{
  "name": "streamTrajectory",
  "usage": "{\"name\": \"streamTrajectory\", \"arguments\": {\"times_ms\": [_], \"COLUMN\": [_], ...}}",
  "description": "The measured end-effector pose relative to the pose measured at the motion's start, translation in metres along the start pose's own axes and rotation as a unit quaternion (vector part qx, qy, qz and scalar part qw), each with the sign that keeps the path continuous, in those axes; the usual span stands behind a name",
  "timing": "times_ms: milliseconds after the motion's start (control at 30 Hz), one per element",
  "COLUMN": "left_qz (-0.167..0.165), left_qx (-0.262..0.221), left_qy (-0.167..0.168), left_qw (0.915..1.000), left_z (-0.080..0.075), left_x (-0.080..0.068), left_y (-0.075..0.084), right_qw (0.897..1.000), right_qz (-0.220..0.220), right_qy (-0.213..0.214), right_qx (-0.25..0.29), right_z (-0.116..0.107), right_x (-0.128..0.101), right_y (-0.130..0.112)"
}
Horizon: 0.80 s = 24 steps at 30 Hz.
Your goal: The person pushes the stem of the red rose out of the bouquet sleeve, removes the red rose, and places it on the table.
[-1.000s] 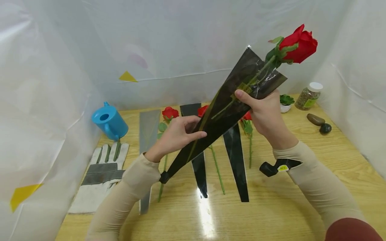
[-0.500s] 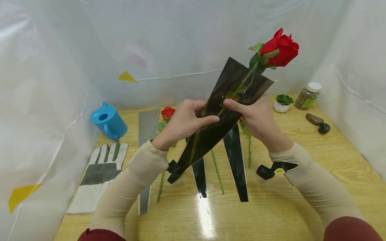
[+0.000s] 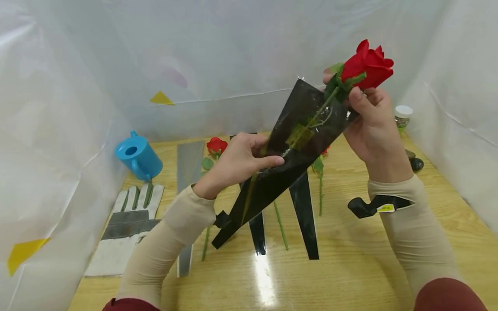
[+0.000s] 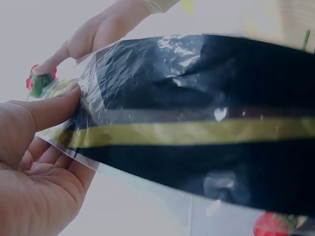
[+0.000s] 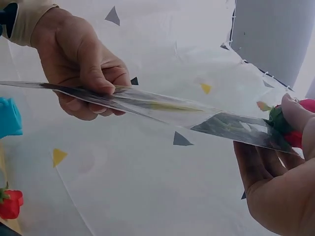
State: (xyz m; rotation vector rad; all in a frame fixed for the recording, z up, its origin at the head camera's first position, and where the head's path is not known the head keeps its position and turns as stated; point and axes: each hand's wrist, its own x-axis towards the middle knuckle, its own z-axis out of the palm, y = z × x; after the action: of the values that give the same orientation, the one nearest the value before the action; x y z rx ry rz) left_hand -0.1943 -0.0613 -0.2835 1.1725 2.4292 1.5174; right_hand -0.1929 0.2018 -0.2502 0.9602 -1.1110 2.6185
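Note:
A black flower sleeve (image 3: 268, 185) with clear edges slants up to the right above the table, its narrow end low on the left. Inside lies the stem of a red rose (image 3: 367, 67), whose bloom stands out past the wide mouth. My left hand (image 3: 243, 162) grips the sleeve at its middle, thumb in front and fingers behind. With thumb and fingers my right hand (image 3: 375, 125) pinches the rose at the green base of its bloom. In the left wrist view a yellow stripe (image 4: 197, 135) runs along the sleeve.
Under the sleeve lie more black sleeves (image 3: 305, 216), a grey sleeve (image 3: 186, 172) and several roses, one rose bloom (image 3: 216, 146) showing at the left. A blue watering can (image 3: 140, 157) and a work glove (image 3: 126, 229) are far left. A lidded jar (image 3: 403, 114) and dark stones (image 3: 416, 164) stand right.
My right hand has left the sleeve's side and moved up to the base of the bloom. My left hand has slid rightward and up along with the sleeve.

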Motion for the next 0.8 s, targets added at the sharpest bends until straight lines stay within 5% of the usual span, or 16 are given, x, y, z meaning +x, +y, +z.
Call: {"name": "streamTrajectory", "arguments": {"times_ms": [367,633,800], "left_qz": [-0.029,-0.019,0.0], "left_qx": [0.007,0.014,0.028], "left_qy": [-0.029,-0.023,-0.005], "left_qw": [0.9991,0.9994,0.9996], "left_z": [0.002,0.0,-0.003], "left_x": [-0.002,-0.003,-0.002], "left_y": [0.001,0.002,0.007], "right_qw": [0.999,0.989,0.984], "right_qz": [-0.029,-0.079,-0.105], "right_qy": [0.036,0.071,0.118], "right_qx": [-0.013,0.101,0.086], "right_z": [-0.002,-0.004,-0.009], "right_x": [0.003,0.012,0.018], "right_y": [-0.01,-0.031,-0.053]}}
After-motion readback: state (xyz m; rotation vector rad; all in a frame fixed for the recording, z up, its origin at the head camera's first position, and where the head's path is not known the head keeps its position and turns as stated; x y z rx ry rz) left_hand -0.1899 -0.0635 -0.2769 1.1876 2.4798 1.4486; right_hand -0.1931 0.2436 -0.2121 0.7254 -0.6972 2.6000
